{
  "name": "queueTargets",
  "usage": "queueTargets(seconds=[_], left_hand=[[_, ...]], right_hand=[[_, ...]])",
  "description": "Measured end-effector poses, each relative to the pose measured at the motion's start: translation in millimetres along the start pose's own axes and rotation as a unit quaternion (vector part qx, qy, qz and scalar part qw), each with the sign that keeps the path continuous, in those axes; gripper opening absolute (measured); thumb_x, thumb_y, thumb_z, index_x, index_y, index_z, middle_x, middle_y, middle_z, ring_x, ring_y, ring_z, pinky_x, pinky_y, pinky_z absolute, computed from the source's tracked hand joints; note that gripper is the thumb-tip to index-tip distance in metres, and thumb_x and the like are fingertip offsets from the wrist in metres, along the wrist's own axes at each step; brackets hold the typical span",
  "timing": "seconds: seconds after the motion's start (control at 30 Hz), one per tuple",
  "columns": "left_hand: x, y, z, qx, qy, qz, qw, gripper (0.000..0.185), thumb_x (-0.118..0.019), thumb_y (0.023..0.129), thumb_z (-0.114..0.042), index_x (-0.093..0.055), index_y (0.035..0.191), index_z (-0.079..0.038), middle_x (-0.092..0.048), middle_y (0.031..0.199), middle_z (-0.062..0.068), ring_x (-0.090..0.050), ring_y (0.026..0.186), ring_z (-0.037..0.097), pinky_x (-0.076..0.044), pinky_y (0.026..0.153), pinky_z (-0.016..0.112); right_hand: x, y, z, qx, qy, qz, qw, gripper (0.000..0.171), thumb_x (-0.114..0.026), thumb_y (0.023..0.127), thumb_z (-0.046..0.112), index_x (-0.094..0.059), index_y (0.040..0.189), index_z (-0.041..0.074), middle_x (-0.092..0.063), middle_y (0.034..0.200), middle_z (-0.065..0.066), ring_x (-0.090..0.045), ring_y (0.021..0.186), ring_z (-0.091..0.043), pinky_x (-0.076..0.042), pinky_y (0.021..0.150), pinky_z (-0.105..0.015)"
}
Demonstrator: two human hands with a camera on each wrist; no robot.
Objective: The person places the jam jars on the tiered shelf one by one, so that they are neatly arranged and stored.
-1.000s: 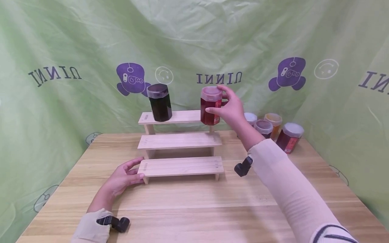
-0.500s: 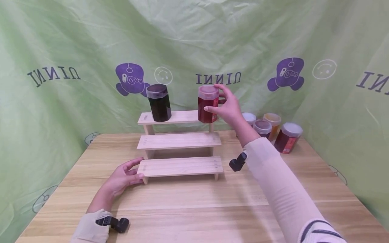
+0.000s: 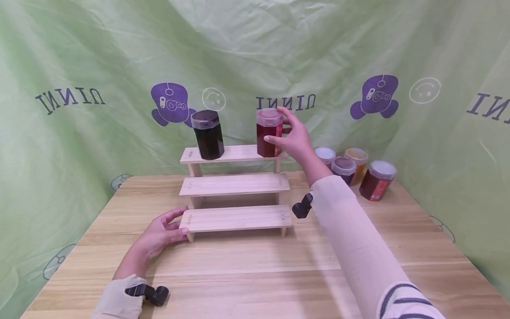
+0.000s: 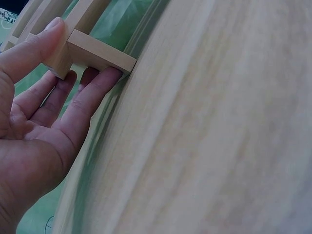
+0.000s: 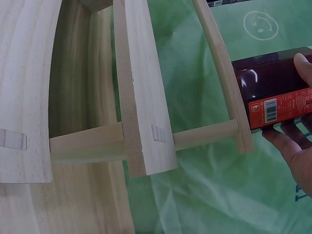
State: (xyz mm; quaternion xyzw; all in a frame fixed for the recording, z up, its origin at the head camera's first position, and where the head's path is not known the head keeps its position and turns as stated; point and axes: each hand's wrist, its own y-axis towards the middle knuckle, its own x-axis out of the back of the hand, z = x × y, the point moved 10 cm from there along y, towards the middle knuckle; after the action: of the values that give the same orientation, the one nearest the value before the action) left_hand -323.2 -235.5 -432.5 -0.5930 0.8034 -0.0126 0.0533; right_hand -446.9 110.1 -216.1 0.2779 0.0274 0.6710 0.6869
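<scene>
My right hand point(image 3: 298, 138) grips a jar of red contents point(image 3: 266, 133) with a pale lid, thumb in front and fingers around its right side. The jar is upright at the right part of the top tier of a three-tier wooden stand point(image 3: 235, 184). In the right wrist view the jar's base point(image 5: 243, 92) is right at the top board, its red label showing. My left hand point(image 3: 158, 234) holds the left end of the lowest tier. The left wrist view shows the thumb point(image 4: 51, 34) on one side of the wood and fingers on the other.
A dark jar point(image 3: 210, 138) stands at the left of the top tier. To the right of the stand, several lidded jars are grouped on the wooden table point(image 3: 239, 283): a red one point(image 3: 376, 182), a yellow one point(image 3: 358, 165) and others. A green curtain point(image 3: 255, 53) hangs behind.
My right hand has moved the red jar left and slightly back, from in front of the top tier's edge to over its board. My left hand keeps its place on the stand.
</scene>
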Motion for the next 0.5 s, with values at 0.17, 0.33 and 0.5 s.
queueTargets(seconds=[0.17,0.33,0.5], left_hand=[[1.2,0.3,-0.4,0.002,0.007,-0.009,0.9999,0.075,-0.064,0.074,0.007,-0.025,0.137,-0.002,-0.043,0.122,0.022,-0.057,0.099,0.025,-0.048,0.083,0.045],[1.2,0.8,0.8,0.008,0.007,-0.013,0.9999,0.076,-0.065,0.073,0.007,-0.025,0.137,-0.004,-0.040,0.125,0.024,-0.056,0.099,0.026,-0.048,0.084,0.045],[3.5,0.0,3.5,0.015,0.001,-0.020,0.9997,0.078,-0.066,0.072,0.005,-0.026,0.138,-0.005,-0.036,0.128,0.026,-0.056,0.100,0.027,-0.049,0.083,0.044]], right_hand=[[-2.5,4.5,-0.8,-0.003,-0.003,0.001,1.000,0.085,-0.081,0.061,0.026,-0.036,0.132,0.037,-0.049,0.122,-0.001,-0.051,0.100,-0.021,-0.050,0.079,-0.036],[-3.0,4.9,-1.3,-0.007,-0.006,0.002,1.000,0.087,-0.081,0.061,0.024,-0.034,0.133,0.038,-0.048,0.123,-0.001,-0.051,0.102,-0.022,-0.049,0.082,-0.037],[-2.7,0.5,-1.8,-0.010,0.009,0.004,1.000,0.093,-0.081,0.060,0.025,-0.028,0.136,0.039,-0.046,0.127,-0.003,-0.049,0.107,-0.021,-0.047,0.086,-0.038]])
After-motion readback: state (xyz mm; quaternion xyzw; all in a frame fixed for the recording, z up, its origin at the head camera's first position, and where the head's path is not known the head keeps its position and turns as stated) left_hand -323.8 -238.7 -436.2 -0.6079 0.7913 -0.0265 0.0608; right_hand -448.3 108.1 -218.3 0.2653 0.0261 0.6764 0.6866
